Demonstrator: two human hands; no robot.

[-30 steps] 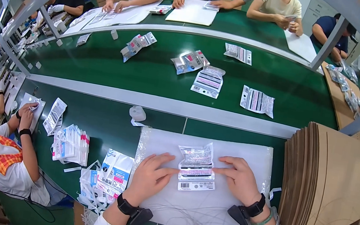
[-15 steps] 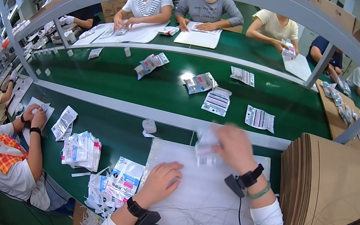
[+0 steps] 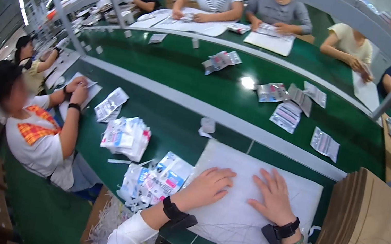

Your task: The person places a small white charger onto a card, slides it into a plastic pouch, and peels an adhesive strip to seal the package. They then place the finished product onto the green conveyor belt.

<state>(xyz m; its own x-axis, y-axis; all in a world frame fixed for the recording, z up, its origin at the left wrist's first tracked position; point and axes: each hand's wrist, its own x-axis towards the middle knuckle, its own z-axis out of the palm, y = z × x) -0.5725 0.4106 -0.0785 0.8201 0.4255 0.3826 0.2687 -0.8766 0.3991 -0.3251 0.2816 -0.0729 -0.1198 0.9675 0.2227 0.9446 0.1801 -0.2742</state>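
Both palms rest on a white padded sheet [image 3: 239,229] on the green table. My left hand [image 3: 205,190] lies toward its left side, fingers stretched out and holding nothing. Apart from it, my right hand [image 3: 273,197] spreads its fingers on the same sheet, also with nothing in it. Flat white, blue and pink pouches [image 3: 164,178] lie in a loose pile beside my left wrist. Farther left stands a stacked heap of similar pouches [image 3: 125,137], with a few more pouches [image 3: 110,104] behind it.
Brown cardboard sheets [image 3: 361,219] stand upright at my right. Beyond a grey rail [image 3: 178,100], several filled silver pouches [image 3: 285,116] lie on the green belt [image 3: 164,64]. A co-worker [image 3: 37,130] sits at left; others work across. A carton of shredded scraps [image 3: 109,227] stands below.
My right hand has let go of the pouch it held and come back to the sheet. An extra pouch now lies among those on the belt. The view has swung left.
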